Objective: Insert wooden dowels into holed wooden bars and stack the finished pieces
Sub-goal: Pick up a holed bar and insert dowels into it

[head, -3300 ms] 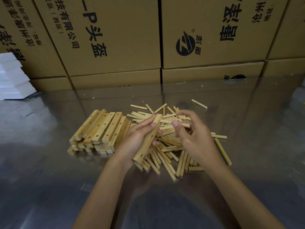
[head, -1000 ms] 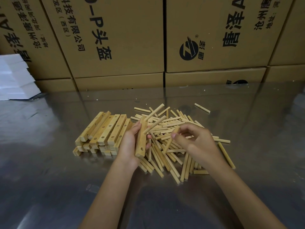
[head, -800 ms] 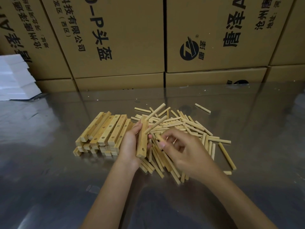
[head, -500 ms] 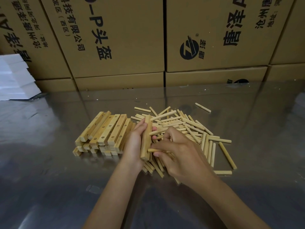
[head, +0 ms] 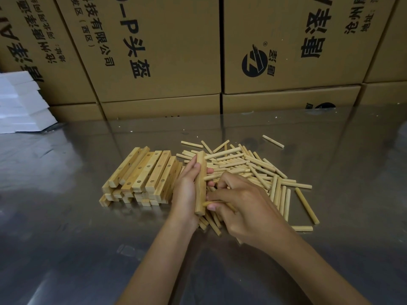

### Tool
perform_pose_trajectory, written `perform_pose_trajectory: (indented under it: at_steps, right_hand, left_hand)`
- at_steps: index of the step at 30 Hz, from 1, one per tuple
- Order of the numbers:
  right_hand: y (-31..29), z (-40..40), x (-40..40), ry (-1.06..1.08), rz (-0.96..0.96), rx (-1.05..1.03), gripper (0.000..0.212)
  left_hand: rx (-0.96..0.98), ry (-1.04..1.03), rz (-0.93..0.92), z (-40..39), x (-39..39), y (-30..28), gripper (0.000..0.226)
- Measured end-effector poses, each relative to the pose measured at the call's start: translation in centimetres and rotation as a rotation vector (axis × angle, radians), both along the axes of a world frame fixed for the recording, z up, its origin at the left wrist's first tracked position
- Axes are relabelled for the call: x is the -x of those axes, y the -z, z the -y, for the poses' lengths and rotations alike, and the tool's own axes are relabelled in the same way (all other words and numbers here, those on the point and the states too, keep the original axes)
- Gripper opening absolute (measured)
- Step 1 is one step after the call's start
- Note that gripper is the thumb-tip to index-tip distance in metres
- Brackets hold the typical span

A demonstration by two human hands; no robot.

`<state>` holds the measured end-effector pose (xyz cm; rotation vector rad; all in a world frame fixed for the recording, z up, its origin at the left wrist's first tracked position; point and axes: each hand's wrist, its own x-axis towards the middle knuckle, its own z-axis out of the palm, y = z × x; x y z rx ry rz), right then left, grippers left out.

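Observation:
My left hand [head: 187, 188] grips a holed wooden bar [head: 200, 183], held almost upright on its edge over the dowel pile. Two dowels stick out of the bar's right side, one near the top [head: 222, 152] and one near the middle [head: 218, 175]. My right hand [head: 242, 205] pinches a dowel [head: 214, 203] between thumb and fingers, its tip against the lower part of the bar. Loose dowels [head: 259, 170] lie spread on the metal table. A stack of holed bars [head: 143, 175] lies just left of my left hand.
The shiny metal table [head: 88, 238] reflects the light. Large cardboard boxes [head: 154, 51] with black print wall off the back. White foam blocks [head: 19, 102] are stacked at the far left. A single dowel [head: 273, 141] lies apart behind the pile.
My right hand picked a dowel from the pile and brought it left to the bar's lower part. My left hand turned the bar more upright. A second dowel now stands in the bar.

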<state>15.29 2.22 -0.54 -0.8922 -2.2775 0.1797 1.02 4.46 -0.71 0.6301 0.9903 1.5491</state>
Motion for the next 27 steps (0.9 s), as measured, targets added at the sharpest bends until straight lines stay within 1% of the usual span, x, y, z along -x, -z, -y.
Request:
perform_pose_trajectory:
  at_steps: [6, 9, 12, 15, 17, 21, 23, 25, 27]
  right_hand:
    - [0.2, -0.1, 0.0, -0.016, -0.103, 0.109, 0.012]
    - [0.1, 0.0, 0.2, 0.020, -0.171, 0.180, 0.013]
    - [-0.4, 0.2, 0.5, 0.029, -0.261, 0.204, 0.017]
    - [-0.7, 0.4, 0.6, 0.000, -0.305, 0.228, 0.012]
    - [-0.7, 0.4, 0.3, -0.016, -0.277, 0.243, 0.011]
    - [-0.7, 0.1, -0.1, -0.047, -0.148, 0.251, 0.023]
    - [-0.7, 0.0, -0.3, -0.044, -0.143, 0.213, 0.019]
    - [-1.0, 0.1, -0.4, -0.032, -0.210, 0.200, 0.012]
    - [-1.3, 0.2, -0.4, -0.060, -0.343, 0.246, 0.015]
  left_hand:
    - [-0.025, 0.001, -0.016, -0.1, -0.1, 0.2, 0.023]
    - [-0.054, -0.001, -0.025, -0.2, 0.3, -0.2, 0.027]
    - [-0.073, 0.004, -0.005, -0.2, 0.7, -0.6, 0.034]
    - [-0.064, -0.006, -0.002, -0.1, 0.7, -0.5, 0.034]
    - [-0.059, -0.014, 0.000, 0.0, 0.7, -0.6, 0.033]
    - [-0.035, 0.000, 0.076, -0.1, 1.2, -0.8, 0.034]
    - [-0.027, 0.020, 0.100, -0.1, 1.4, -0.7, 0.034]
    - [-0.040, 0.038, 0.088, 0.0, 1.4, -0.5, 0.036]
    - [-0.048, 0.051, 0.067, 0.0, 1.3, -0.4, 0.041]
